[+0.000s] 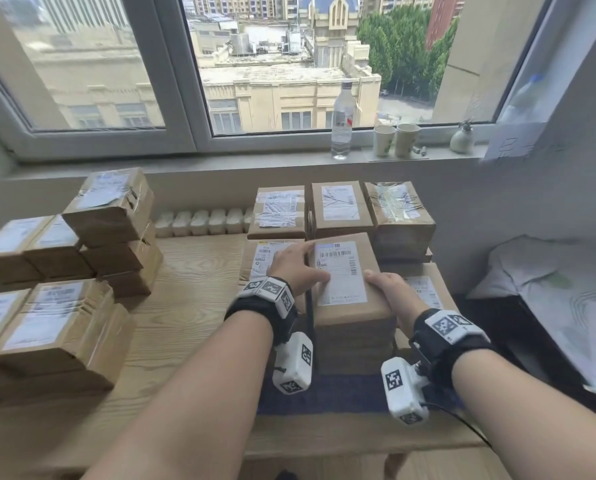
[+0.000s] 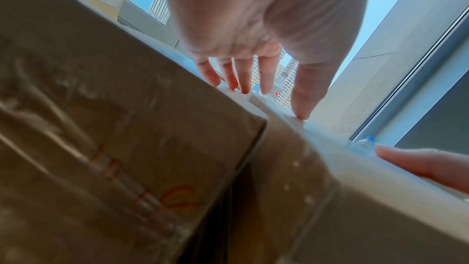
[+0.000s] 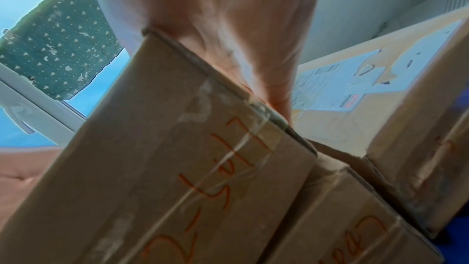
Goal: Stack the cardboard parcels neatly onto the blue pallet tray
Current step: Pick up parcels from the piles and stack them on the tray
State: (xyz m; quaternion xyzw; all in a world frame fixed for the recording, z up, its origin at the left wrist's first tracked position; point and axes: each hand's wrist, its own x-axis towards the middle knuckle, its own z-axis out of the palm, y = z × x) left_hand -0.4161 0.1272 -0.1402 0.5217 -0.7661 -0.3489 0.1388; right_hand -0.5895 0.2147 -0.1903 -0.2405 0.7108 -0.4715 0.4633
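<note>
Brown cardboard parcels with white labels stand in stacks on the blue pallet tray [image 1: 341, 393]. The top parcel [image 1: 345, 275] of the front middle stack lies flat between my hands. My left hand [image 1: 300, 268] rests on its left edge with straight, spread fingers [image 2: 243, 75] and the thumb on the label. My right hand [image 1: 390, 289] presses against its right edge [image 3: 253, 99], thumb on top; its fingers are mostly hidden. Lower parcels [image 1: 263, 258] [image 1: 424, 289] sit on either side. Behind stand three more stacks [image 1: 339, 206]. Orange handwriting marks the parcel's near face [image 3: 203, 178].
Loose parcel stacks [image 1: 64, 323] [image 1: 112, 209] crowd the left of the wooden table [image 1: 192, 306]. A water bottle [image 1: 341, 123], two paper cups [image 1: 397, 140] and a small vase [image 1: 462, 140] stand on the windowsill. Pale bedding [image 1: 549, 289] lies at the right.
</note>
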